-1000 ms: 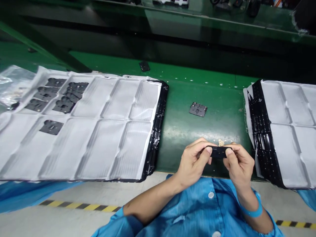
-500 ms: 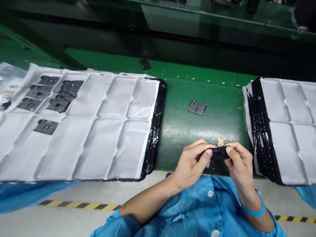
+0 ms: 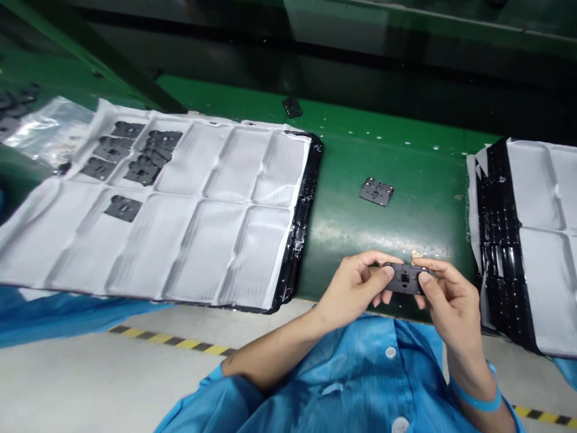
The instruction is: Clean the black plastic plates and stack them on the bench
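Note:
Between my two hands, near the bench's front edge, is a flat black plastic plate with a square hole in its middle. My left hand pinches its left end, thumb on top. At the other end my right hand grips it the same way, a blue band round the wrist. Beyond my hands a similar black plate lies flat on the green bench. A small yellowish clump is partly hidden behind my right fingers.
On the left is a stack of black trays topped by a white-lined tray; several black plates lie in its compartments. A second tray stack stands at right. One dark part rests at the back, and a clear plastic bag lies far left.
The plate has been tilted so its broad face now shows, where before mostly its narrow edge did. Both hands still hold it. The whole view has shifted, moving the bench things rightward.

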Tool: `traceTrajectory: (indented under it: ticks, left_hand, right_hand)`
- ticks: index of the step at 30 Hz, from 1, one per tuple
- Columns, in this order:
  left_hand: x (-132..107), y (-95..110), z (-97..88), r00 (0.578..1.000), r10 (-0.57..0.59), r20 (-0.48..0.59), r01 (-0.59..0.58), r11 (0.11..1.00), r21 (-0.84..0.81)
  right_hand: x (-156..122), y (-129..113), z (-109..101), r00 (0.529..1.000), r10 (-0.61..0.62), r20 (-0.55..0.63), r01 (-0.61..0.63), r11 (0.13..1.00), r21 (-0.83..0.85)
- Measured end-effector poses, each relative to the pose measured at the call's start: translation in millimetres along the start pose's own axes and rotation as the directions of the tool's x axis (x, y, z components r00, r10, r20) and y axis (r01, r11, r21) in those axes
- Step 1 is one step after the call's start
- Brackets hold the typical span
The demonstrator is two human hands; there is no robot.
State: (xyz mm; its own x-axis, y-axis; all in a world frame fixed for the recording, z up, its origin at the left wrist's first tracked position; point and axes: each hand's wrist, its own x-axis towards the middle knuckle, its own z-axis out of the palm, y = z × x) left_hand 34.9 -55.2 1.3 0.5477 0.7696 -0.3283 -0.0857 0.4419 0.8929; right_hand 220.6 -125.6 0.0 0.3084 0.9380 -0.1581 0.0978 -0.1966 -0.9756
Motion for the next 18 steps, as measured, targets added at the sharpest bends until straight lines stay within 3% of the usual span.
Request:
traceTrajectory:
  ticks: [10,18]
  left_hand:
    - [2.2,0.7,-8.8,0.999,0.020,0.025,-0.019,0.999,-0.035]
    - [12.1,22.0,-28.3,0.998,0.040,0.039,-0.049,0.955,0.291]
  right_hand:
    - [4.9,2.1,-2.1,0.995,-0.101,0.018,0.102,0.991,-0.084]
    - [14.7,15.7,5.7,0.982,-0.178,0.063,0.186,0.972,-0.141]
